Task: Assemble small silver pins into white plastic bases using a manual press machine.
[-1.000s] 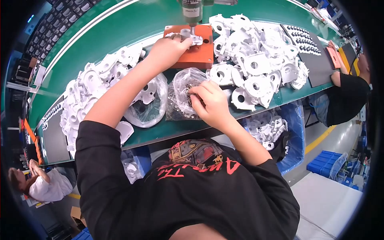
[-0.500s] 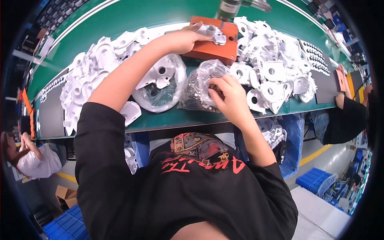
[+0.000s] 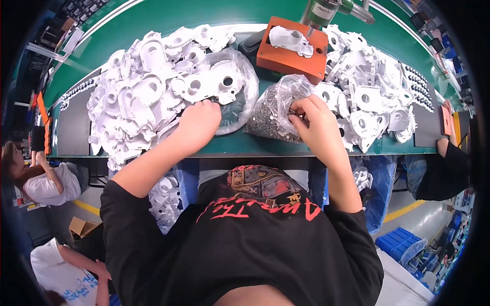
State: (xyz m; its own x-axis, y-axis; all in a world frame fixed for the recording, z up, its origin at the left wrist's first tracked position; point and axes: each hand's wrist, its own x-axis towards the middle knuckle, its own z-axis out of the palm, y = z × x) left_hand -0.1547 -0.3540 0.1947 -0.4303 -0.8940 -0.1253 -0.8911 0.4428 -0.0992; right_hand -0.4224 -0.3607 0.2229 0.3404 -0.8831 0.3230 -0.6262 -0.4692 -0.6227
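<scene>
My left hand [image 3: 198,125] is closed at the near edge of a white plastic housing [image 3: 195,87] with a short round tube, above a clear plastic bag [image 3: 250,97] with a rolled rim. My right hand [image 3: 319,122] reaches into the mouth of a clear bag of small metal screws [image 3: 270,115]; thumb and fingers are pinched together, and what lies between them is hidden. Beyond the bags, an orange fixture block [image 3: 286,62] carries another white housing [image 3: 295,35], with neither hand on it. A green and silver power driver [image 3: 322,13] hangs over the block.
White plastic parts are heaped on the left [image 3: 127,92] and right [image 3: 365,97] of the green bench [image 3: 245,145]. Dark trays [image 3: 71,135] of small pieces flank them. Blue lined bins [image 3: 380,186] stand below the edge. Other people [image 3: 434,168] sit at both sides.
My left hand has left the housing on the orange block and come down to the white part by the rolled bag. My right hand stays in the screw bag. The view has shifted.
</scene>
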